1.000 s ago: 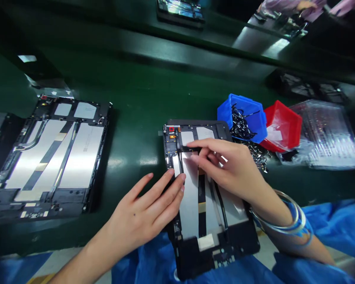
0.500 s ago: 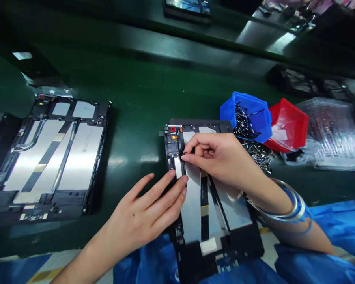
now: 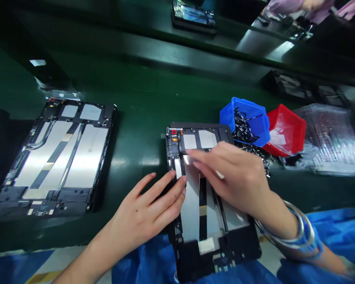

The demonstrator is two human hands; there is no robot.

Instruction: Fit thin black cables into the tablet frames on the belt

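Note:
An opened tablet chassis (image 3: 208,232) with silver panels and black flex cables lies in front of me, its near end over the blue cloth. My left hand (image 3: 148,211) lies flat with fingers stretched out, the fingertips pressing the chassis's left edge. My right hand (image 3: 233,175) hovers over the upper half of the chassis, fingers extended leftward and smeared by motion, with a small pale object showing under them. Bangles ring my right wrist.
A second opened chassis (image 3: 59,157) lies at the left on the green belt (image 3: 142,98). A blue bin (image 3: 247,118) of black cable parts, a red bin (image 3: 285,130) and clear plastic trays (image 3: 331,138) stand at the right. Another device (image 3: 193,17) sits far back.
My right hand has gone from a pinch at the chassis's upper left to extended fingers, shifted slightly right and down. The left hand has stayed put.

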